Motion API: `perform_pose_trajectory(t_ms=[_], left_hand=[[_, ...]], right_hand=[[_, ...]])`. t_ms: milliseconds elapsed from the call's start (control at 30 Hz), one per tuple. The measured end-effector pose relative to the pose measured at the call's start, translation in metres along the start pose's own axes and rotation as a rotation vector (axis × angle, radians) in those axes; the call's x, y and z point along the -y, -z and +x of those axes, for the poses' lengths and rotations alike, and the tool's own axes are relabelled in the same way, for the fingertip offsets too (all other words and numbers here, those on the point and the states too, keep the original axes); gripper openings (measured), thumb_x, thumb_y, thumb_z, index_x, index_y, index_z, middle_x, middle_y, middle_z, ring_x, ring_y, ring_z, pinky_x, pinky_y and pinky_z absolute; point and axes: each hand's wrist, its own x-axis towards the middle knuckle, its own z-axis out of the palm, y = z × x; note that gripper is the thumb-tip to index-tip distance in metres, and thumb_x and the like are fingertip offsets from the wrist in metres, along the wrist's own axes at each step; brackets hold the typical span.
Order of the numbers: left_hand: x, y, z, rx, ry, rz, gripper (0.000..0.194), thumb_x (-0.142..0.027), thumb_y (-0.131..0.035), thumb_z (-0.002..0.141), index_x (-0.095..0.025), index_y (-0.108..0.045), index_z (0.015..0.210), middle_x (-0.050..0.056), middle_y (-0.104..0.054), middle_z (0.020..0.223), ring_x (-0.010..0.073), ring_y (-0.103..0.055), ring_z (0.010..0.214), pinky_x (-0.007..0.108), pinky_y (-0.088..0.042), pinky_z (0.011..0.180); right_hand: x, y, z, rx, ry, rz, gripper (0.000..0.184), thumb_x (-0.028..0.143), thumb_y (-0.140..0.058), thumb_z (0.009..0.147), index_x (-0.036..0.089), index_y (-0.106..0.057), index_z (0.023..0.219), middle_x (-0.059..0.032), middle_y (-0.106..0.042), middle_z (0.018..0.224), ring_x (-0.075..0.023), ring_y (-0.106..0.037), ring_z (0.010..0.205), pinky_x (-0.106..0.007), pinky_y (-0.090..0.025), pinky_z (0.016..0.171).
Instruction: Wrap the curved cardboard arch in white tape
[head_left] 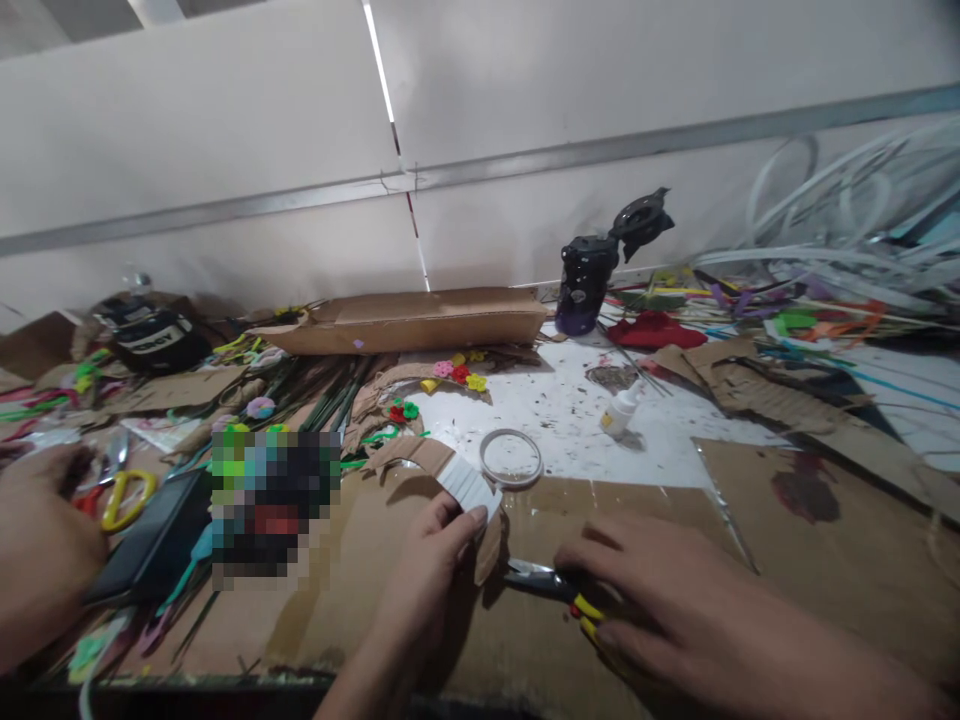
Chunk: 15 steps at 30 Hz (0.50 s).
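Note:
My left hand [439, 550] pinches a curved strip of brown cardboard [420, 452] by its right end, where a white ribbed band [469, 487] wraps around it. To the right, my right hand [652, 580] has its fingers and thumb around the yellow handles of a pair of scissors [547, 580]. Their metal blades point left, close to the lower tip of the cardboard strip and apart from it as far as I can see. A thin white ring [512, 458], perhaps a roll of tape, lies just beyond my left hand.
Another person's hand [45, 540] is at the left, near yellow-handled scissors [127, 500] and a dark phone-like slab [154, 540]. Beyond lie a small white bottle [619, 410], coloured flowers [459, 372], a black bottle [585, 285] and a long cardboard tray [420, 325]. Cardboard sheeting [600, 510] covers the front.

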Motion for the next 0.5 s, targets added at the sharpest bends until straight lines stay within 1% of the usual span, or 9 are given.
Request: perform_pose_trajectory(t_ms=[67,133,200,267,333,400,500], left_hand=[[0.000,-0.001,0.001,0.026,-0.004,0.009,0.027,-0.021,-0.085,0.071,-0.016,-0.075,0.096,0.010,-0.078,0.089,0.0251,-0.073,0.082,0.032,-0.056,0.075],[0.000,-0.003,0.002,0.054,-0.004,0.003,0.037,-0.021,-0.086,0.072,-0.016,-0.075,0.106,0.013,-0.079,0.105,0.0281,-0.075,0.093,0.035,-0.057,0.083],[0.001,-0.005,0.002,0.072,-0.010,-0.021,0.041,-0.020,-0.087,0.072,-0.018,-0.074,0.110,0.013,-0.079,0.114,0.0281,-0.074,0.102,0.035,-0.055,0.091],[0.002,-0.007,0.002,0.070,-0.023,-0.053,0.046,-0.019,-0.088,0.071,-0.019,-0.072,0.114,0.012,-0.079,0.115,0.0267,-0.073,0.106,0.034,-0.053,0.096],[0.003,-0.010,0.001,0.054,-0.033,-0.083,0.051,-0.018,-0.089,0.070,-0.018,-0.071,0.118,0.012,-0.079,0.111,0.0256,-0.074,0.104,0.031,-0.054,0.093],[0.005,-0.013,0.001,0.041,-0.030,-0.115,0.053,-0.017,-0.089,0.069,-0.017,-0.070,0.119,0.011,-0.080,0.104,0.0240,-0.075,0.094,0.029,-0.055,0.083],[0.007,-0.015,0.002,0.041,-0.020,-0.129,0.050,-0.020,-0.089,0.069,-0.017,-0.069,0.115,0.008,-0.080,0.094,0.0185,-0.071,0.071,0.025,-0.052,0.063]], right_hand=[[-0.002,-0.009,-0.012,-0.050,0.021,0.012,0.033,0.013,-0.067,0.080,0.033,-0.071,0.106,-0.0048,-0.071,0.100,-0.0271,-0.065,0.087,-0.036,-0.048,0.072],[-0.005,-0.017,-0.016,-0.085,0.034,0.006,0.036,0.013,-0.064,0.083,0.034,-0.069,0.112,-0.0049,-0.071,0.102,-0.0273,-0.065,0.088,-0.037,-0.049,0.073],[-0.007,-0.021,-0.016,-0.093,0.028,-0.022,0.033,0.014,-0.060,0.086,0.033,-0.068,0.112,-0.0055,-0.071,0.103,-0.0276,-0.066,0.088,-0.038,-0.049,0.072],[-0.009,-0.021,-0.016,-0.089,0.008,-0.062,0.033,0.010,-0.059,0.083,0.031,-0.068,0.106,-0.0062,-0.071,0.101,-0.0286,-0.066,0.087,-0.039,-0.048,0.071],[-0.010,-0.020,-0.017,-0.088,-0.029,-0.092,0.037,0.006,-0.060,0.073,0.029,-0.068,0.101,-0.0072,-0.071,0.097,-0.0297,-0.066,0.085,-0.039,-0.049,0.069],[-0.013,-0.016,-0.021,-0.095,-0.076,-0.070,0.041,0.005,-0.060,0.066,0.029,-0.070,0.098,-0.0076,-0.071,0.092,-0.0294,-0.067,0.079,-0.038,-0.050,0.066],[-0.022,-0.007,-0.030,-0.146,-0.129,0.090,0.046,0.009,-0.062,0.063,0.032,-0.074,0.101,-0.0090,-0.074,0.097,-0.0304,-0.071,0.082,-0.038,-0.056,0.068]])
